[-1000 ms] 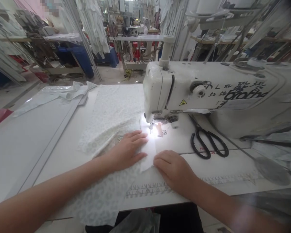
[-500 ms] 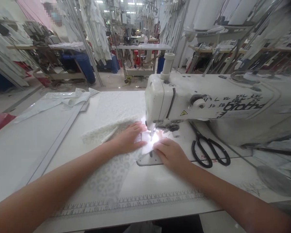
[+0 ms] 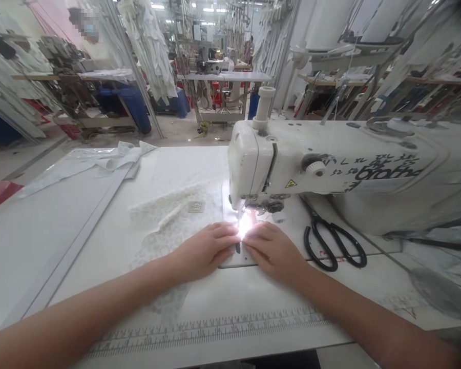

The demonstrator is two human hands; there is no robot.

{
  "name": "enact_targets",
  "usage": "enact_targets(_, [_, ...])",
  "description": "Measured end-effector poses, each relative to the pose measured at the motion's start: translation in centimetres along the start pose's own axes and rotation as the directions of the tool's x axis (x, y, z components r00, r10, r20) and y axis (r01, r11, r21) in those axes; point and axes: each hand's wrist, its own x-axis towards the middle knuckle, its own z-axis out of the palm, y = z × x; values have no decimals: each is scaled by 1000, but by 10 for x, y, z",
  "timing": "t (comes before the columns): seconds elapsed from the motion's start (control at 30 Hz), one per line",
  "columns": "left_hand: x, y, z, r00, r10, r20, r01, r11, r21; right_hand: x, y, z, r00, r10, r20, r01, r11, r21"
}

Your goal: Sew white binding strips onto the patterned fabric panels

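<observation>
I see a blue bin (image 3: 137, 107), contents hidden, far beyond the left hand (image 3: 206, 249), which nearly meets the right hand (image 3: 275, 251), both with fingers bent together, grip unclear, patterned cloth (image 3: 169, 230) beside the left.

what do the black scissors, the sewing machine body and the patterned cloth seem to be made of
Scissors: probably metal, perhaps painted or coated, judging by the slim, smooth black shape.
Sewing machine body: likely painted metal, off-white, with a slight sheen on rounded edges.
Patterned cloth: soft matt textile, judging by its folds; fibre can't be told.
</observation>
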Motion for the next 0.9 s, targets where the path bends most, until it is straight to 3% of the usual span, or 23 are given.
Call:
enact_targets(0.33, [7,-11,-5,998,-3,56,-1,997,79,5,0,0,996,76,36,-71,989,-131])
enact_targets(0.5, [14,-20,-8,999,-24,24,21,993,113,9,0,1,992,121,26,-113,973,-201])
enact_targets(0.8, [19,-22,-9,1000,4,-31,0,992,123,3,7,-2,978,210,-8,-209,967,-146])
enact_targets(0.9, [18,-22,-10,999,14,-34,-10,993,114,5,-4,-8,975,221,-23,-222,974,-43])
